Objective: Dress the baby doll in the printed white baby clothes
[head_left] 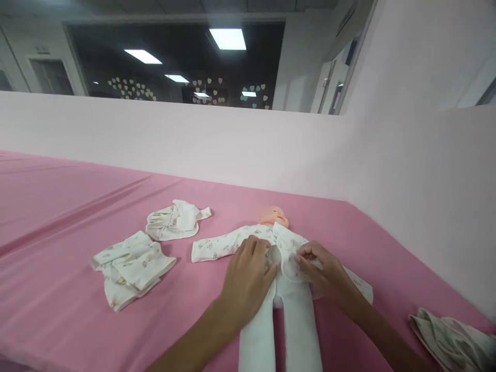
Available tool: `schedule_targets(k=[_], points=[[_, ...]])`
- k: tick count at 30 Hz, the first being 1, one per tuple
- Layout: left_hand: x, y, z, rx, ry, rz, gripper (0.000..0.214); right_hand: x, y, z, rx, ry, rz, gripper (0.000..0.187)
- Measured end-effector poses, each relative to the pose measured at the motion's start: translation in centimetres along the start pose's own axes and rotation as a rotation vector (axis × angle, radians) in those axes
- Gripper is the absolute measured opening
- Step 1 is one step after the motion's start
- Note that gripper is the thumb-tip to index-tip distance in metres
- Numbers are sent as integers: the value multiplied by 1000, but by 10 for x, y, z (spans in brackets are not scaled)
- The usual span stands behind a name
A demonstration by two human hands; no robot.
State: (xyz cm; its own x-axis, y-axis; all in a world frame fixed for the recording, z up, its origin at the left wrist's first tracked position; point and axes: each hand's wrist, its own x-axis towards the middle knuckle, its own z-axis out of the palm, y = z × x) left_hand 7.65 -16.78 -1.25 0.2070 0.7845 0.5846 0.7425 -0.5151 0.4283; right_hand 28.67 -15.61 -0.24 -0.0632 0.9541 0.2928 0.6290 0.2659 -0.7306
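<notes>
A baby doll (273,216) lies on its back with its head away from me. It wears a white printed baby shirt (217,246) with long sleeves spread to both sides, and white footed-looking pants (300,325) over its legs. My left hand (248,276) rests on the doll's chest, thumb apart from the bent fingers, beside the shirt's opening. Pinched between the fingers of my right hand (320,266) is the edge of the shirt's front panel, lifted slightly at the doll's other side. The doll's feet are out of view.
A crumpled printed garment (134,263) and a white bib-like cloth piece (176,219) lie to the left. Folded cloth (453,338) sits at the lower right. The pink sheet (77,206) meets a pale wall (194,139) behind and to the right, with a window (174,62) above.
</notes>
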Motion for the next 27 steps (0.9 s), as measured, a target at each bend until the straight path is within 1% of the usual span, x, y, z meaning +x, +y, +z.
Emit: schedule_targets(k=[2, 3, 5, 6, 8, 10, 12, 13, 14, 16, 17, 19, 20, 22, 24, 25, 27], points=[[-19, 8, -6, 26, -104, 31, 15, -16, 14, -8, -80, -98, -14, 25], [-26, 10, -7, 59, -148, 34, 13, -23, 20, -10, -119, -128, -25, 25], [-35, 13, -2, 149, -217, 21, 8, -35, 31, -10, -179, -118, -71, 23], [-37, 13, 1, 199, -238, 13, 10, -38, 33, -9, -203, -102, -104, 22], [-37, 11, 8, 268, -237, 23, 24, -42, 34, -5, -238, -65, -166, 20], [-38, 7, 9, 221, -207, 65, 31, -43, 29, -3, -258, -40, -206, 24], [-42, 1, 2, 77, -196, 85, 27, -46, 24, -3, -252, -28, -204, 28], [-45, -2, -3, 15, -199, 76, 23, -48, 22, -3, -233, -20, -190, 27], [-48, -4, -8, -23, -206, 61, 20, -50, 19, -3, -209, -11, -170, 24], [-53, -8, -17, -19, -211, 22, 17, -53, 14, 0, -177, 13, -149, 13], [-53, -8, -19, 7, -209, 10, 15, -54, 10, 3, -183, 30, -158, 12], [-50, -6, -18, 65, -199, 12, 11, -51, 1, 13, -250, 51, -195, 27], [-47, -3, -15, 99, -194, 27, 13, -49, -5, 19, -301, 59, -204, 30], [-38, 3, -5, 194, -197, 61, 24, -41, -14, 31, -404, 80, -194, 23], [-27, 7, 3, 310, -232, 87, 29, -32, -21, 40, -482, 111, -205, 13], [-22, 8, 5, 356, -253, 97, 31, -29, -22, 42, -499, 128, -229, 12], [-14, 8, 6, 387, -291, 106, 34, -26, -23, 43, -473, 142, -250, 16]])
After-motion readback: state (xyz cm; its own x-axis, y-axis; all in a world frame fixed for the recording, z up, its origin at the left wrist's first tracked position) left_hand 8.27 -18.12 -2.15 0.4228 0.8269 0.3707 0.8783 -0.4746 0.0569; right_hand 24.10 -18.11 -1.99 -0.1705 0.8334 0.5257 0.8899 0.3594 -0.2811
